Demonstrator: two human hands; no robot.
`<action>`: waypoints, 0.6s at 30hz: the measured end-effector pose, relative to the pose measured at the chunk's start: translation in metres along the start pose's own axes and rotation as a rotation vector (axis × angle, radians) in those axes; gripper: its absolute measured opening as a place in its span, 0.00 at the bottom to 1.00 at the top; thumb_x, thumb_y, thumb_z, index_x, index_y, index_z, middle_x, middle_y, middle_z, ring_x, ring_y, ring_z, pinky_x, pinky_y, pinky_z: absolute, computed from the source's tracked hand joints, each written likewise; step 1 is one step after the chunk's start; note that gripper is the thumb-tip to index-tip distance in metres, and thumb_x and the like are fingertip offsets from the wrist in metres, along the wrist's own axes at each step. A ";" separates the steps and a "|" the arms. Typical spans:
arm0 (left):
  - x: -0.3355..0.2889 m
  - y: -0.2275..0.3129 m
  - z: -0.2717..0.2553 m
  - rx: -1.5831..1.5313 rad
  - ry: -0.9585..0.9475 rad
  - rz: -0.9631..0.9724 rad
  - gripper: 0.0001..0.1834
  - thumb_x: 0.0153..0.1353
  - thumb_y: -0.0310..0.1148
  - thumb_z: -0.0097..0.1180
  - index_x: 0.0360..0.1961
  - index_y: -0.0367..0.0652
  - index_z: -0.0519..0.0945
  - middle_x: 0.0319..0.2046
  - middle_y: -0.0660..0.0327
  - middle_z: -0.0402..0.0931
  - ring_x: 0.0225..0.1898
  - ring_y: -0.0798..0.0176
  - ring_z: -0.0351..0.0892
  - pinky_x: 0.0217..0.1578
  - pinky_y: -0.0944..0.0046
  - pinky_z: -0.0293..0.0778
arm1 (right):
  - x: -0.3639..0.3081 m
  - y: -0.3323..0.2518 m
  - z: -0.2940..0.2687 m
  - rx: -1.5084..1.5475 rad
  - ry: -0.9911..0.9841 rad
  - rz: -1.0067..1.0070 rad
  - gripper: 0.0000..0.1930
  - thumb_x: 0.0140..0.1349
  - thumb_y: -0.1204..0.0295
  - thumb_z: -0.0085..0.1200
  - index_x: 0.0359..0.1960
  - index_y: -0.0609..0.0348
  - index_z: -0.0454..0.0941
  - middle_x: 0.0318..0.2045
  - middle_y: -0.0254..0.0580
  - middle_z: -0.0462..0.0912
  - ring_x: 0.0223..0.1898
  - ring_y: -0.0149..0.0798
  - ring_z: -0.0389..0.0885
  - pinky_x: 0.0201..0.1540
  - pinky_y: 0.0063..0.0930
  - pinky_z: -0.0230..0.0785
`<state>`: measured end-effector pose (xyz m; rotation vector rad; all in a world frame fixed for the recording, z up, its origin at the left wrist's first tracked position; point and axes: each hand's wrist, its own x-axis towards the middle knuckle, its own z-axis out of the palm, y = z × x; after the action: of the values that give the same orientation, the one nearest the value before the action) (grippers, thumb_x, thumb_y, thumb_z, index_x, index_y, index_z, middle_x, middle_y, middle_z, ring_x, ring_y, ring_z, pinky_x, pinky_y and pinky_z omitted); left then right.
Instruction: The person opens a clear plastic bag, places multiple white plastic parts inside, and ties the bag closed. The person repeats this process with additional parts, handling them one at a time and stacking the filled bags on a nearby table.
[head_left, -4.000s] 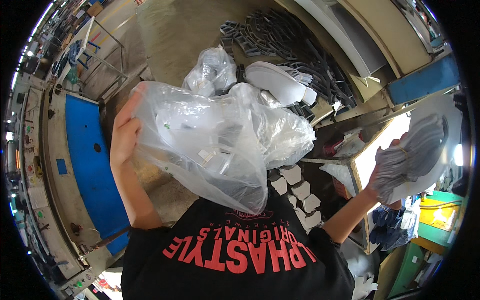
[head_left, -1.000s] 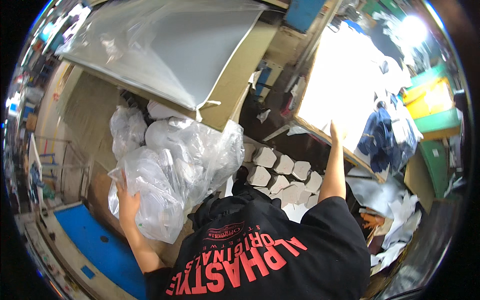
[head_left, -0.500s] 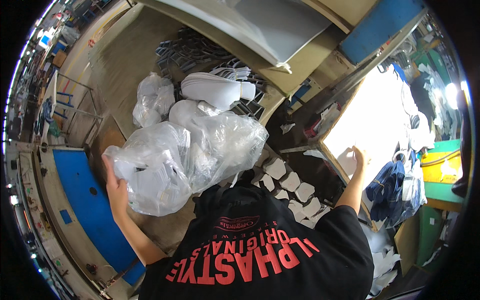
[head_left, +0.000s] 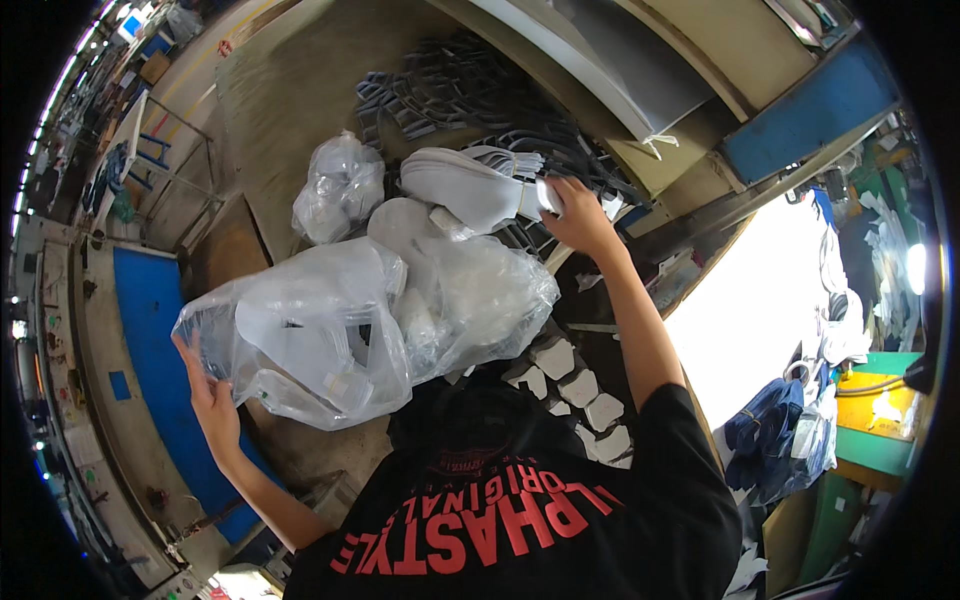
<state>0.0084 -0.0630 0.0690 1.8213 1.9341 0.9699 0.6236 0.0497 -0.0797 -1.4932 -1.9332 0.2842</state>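
A clear plastic bag with white flat cut pieces inside lies in front of me on the left. My left hand holds the bag's left edge, its fingers partly behind the film. Beyond the bags rests a banded bundle of white cut pieces. My right hand is closed around the bundle's right end; the fingertips are partly hidden. Another filled plastic bag sits against the first one's right side. A smaller knotted-looking bag stands farther back.
Dark curved strips lie behind the bundle. Stacked whitish blocks sit below the bags on the right. A brightly lit white surface is to my right, with dark blue bundles beside it. A blue panel runs along the left.
My right hand has moved left and away from me, from the bright surface to the white bundle. My left hand has drawn the bag's edge outward, and the view has shifted slightly.
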 end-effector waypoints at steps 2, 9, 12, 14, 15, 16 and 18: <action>-0.010 0.002 0.000 0.032 -0.015 0.004 0.53 0.55 0.12 0.43 0.84 0.50 0.50 0.77 0.55 0.66 0.32 0.68 0.64 0.36 0.70 0.66 | 0.046 -0.008 0.019 -0.131 -0.134 0.157 0.32 0.56 0.57 0.70 0.58 0.66 0.80 0.54 0.60 0.83 0.56 0.63 0.82 0.59 0.49 0.74; -0.039 -0.007 -0.014 0.066 -0.069 -0.062 0.48 0.57 0.10 0.42 0.82 0.45 0.58 0.77 0.47 0.64 0.70 0.51 0.72 0.59 0.64 0.71 | 0.091 -0.024 0.046 -0.469 -0.628 0.271 0.39 0.53 0.49 0.73 0.60 0.65 0.81 0.52 0.59 0.87 0.55 0.53 0.86 0.57 0.44 0.77; -0.031 -0.017 -0.022 -0.052 -0.064 -0.053 0.48 0.56 0.10 0.42 0.82 0.43 0.58 0.77 0.49 0.65 0.60 0.57 0.76 0.53 0.67 0.72 | 0.102 -0.042 0.047 0.119 -0.683 0.430 0.37 0.55 0.53 0.73 0.62 0.67 0.80 0.48 0.52 0.88 0.48 0.43 0.87 0.50 0.38 0.78; -0.020 -0.024 -0.027 -0.132 -0.073 -0.007 0.49 0.54 0.10 0.42 0.82 0.42 0.57 0.77 0.51 0.65 0.53 0.62 0.77 0.48 0.69 0.72 | 0.103 -0.064 0.055 0.478 -0.616 0.512 0.34 0.55 0.57 0.72 0.59 0.67 0.82 0.44 0.48 0.89 0.42 0.39 0.87 0.45 0.34 0.78; -0.013 -0.028 -0.030 -0.183 -0.091 0.012 0.49 0.54 0.10 0.42 0.82 0.41 0.57 0.77 0.52 0.66 0.50 0.64 0.77 0.46 0.69 0.72 | 0.100 -0.078 0.060 0.636 -0.573 0.588 0.32 0.55 0.59 0.72 0.58 0.67 0.82 0.42 0.45 0.89 0.38 0.37 0.87 0.43 0.33 0.78; -0.005 -0.031 -0.033 -0.253 -0.101 0.033 0.50 0.53 0.10 0.41 0.82 0.42 0.57 0.77 0.53 0.65 0.46 0.68 0.76 0.44 0.70 0.73 | 0.099 -0.092 0.061 0.663 -0.508 0.554 0.28 0.58 0.64 0.71 0.58 0.67 0.82 0.40 0.42 0.88 0.37 0.35 0.85 0.41 0.30 0.77; 0.010 -0.039 -0.040 -0.360 -0.159 -0.009 0.51 0.52 0.11 0.40 0.82 0.42 0.56 0.77 0.54 0.65 0.38 0.72 0.74 0.41 0.71 0.75 | 0.099 -0.120 0.052 0.692 -0.364 0.613 0.27 0.59 0.65 0.70 0.58 0.67 0.82 0.40 0.41 0.88 0.38 0.35 0.85 0.41 0.31 0.77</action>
<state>-0.0481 -0.0623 0.0741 1.6271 1.5560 1.0562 0.4867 0.1139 -0.0165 -1.5504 -1.3258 1.4177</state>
